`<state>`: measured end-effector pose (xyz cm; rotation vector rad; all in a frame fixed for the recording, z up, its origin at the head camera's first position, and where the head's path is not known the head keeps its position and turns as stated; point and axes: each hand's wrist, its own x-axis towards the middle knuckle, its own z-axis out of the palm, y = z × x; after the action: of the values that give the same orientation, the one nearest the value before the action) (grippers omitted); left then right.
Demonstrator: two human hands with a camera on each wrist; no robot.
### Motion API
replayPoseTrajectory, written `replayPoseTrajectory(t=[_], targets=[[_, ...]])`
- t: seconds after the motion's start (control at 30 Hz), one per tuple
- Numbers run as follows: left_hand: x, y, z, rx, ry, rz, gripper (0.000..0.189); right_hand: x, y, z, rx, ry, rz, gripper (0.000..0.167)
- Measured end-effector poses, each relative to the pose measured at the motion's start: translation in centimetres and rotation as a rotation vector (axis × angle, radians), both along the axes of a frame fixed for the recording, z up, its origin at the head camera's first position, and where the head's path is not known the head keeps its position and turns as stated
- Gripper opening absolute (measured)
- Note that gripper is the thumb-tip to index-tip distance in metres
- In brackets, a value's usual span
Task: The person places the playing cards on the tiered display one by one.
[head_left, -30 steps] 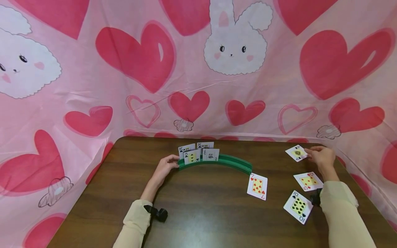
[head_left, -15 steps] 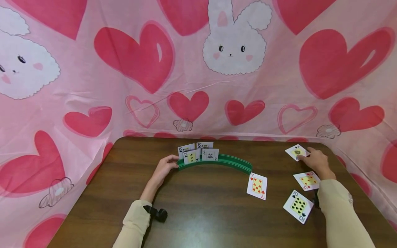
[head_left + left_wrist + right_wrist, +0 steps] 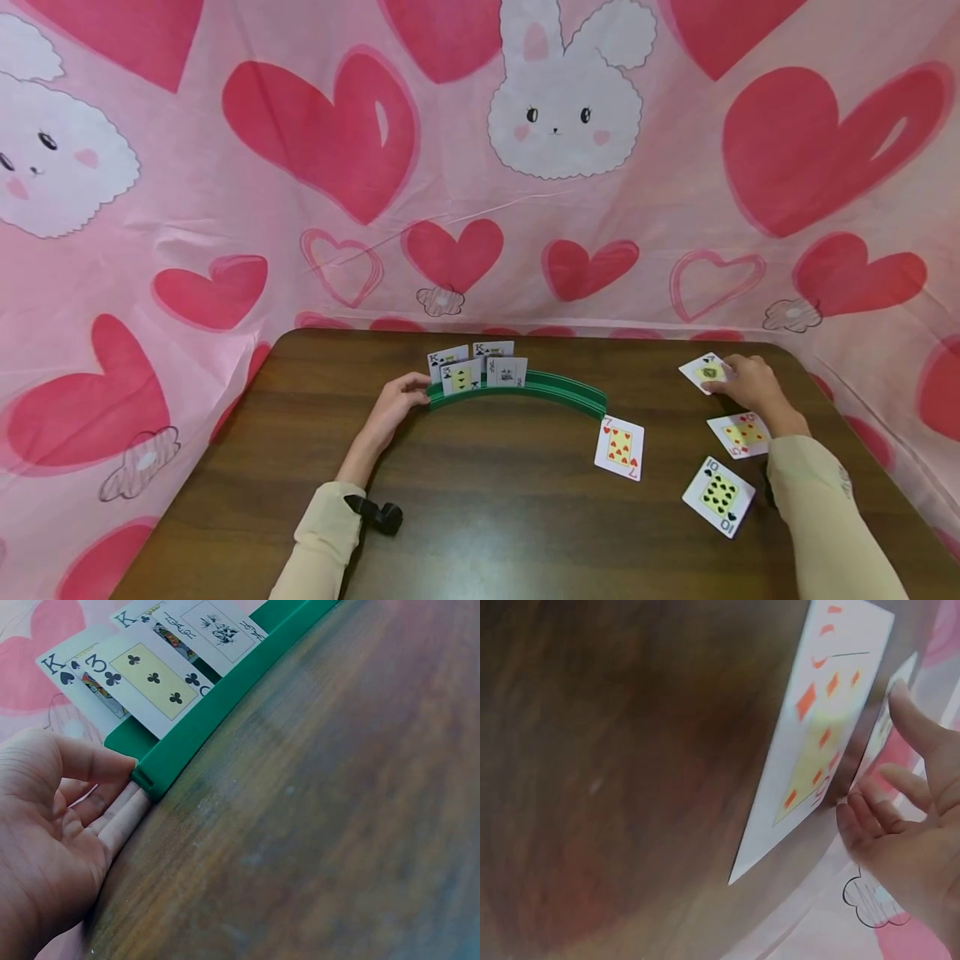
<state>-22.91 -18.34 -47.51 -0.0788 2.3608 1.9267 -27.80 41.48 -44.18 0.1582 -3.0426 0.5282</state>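
Note:
My left hand point(image 3: 393, 407) pinches the left end of a curved green card holder point(image 3: 191, 735), thumb and fingertips right at its tip. In the holder stand a king of spades point(image 3: 442, 357) and a king of clubs point(image 3: 491, 347) behind, with a three of clubs point(image 3: 150, 682) and a joker point(image 3: 507, 372) in front. At the far right, my right hand point(image 3: 756, 390) holds an ace playing card point(image 3: 703, 372) by its right side, thumb lying on its face. In the right wrist view the ace shows only as a narrow strip beside the thumb.
Face up on the brown wooden table point(image 3: 510, 508) lie a seven of hearts point(image 3: 619, 450) by the holder's right end, a five of diamonds point(image 3: 739, 433) and a ten of spades point(image 3: 718, 497). A pink cloth point(image 3: 465, 192) with hearts and rabbits hangs behind the table.
My right hand has moved left over the ace's right side, its thumb now on the card. The ace has shifted slightly left. The left hand stays at the holder.

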Motion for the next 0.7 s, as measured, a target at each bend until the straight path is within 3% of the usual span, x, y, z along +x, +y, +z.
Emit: replayPoseTrajectory(t=[0.07, 0.23, 0.3, 0.37, 0.53, 0.6, 0.67, 0.7], targets=[[0.1, 0.0, 0.0, 0.006, -0.001, 0.002, 0.03, -0.1, -0.2, 0.3, 0.0, -0.045, -0.015, 0.073], [0.2, 0.0, -0.1, 0.035, 0.001, -0.002, 0.03, 0.0, -0.5, 0.7, -0.043, -0.139, -0.09, 0.081], [0.2, 0.1, -0.1, 0.045, 0.002, -0.004, 0.03, 0.1, -0.7, 0.6, -0.098, -0.136, -0.142, 0.078], [0.2, 0.1, -0.2, 0.043, 0.007, -0.005, 0.03, 0.2, -1.0, 0.4, -0.165, -0.071, -0.193, 0.069], [0.0, 0.1, -0.3, 0.037, 0.016, -0.004, 0.029, 0.1, -2.1, 0.9, -0.43, 0.118, -0.39, 0.046], [-0.1, 0.1, -0.3, 0.043, 0.016, 0.003, 0.029, 0.1, -2.8, 1.7, -0.604, 0.146, -0.473, 0.034], [-0.1, 0.1, -0.2, 0.046, 0.019, 0.005, 0.03, 0.2, -3.4, 2.6, -0.811, 0.182, -0.501, 0.012], [-0.1, 0.1, -0.2, 0.046, 0.018, 0.009, 0.03, 0.3, -3.8, 3.1, -0.934, 0.191, -0.495, 0.011]])
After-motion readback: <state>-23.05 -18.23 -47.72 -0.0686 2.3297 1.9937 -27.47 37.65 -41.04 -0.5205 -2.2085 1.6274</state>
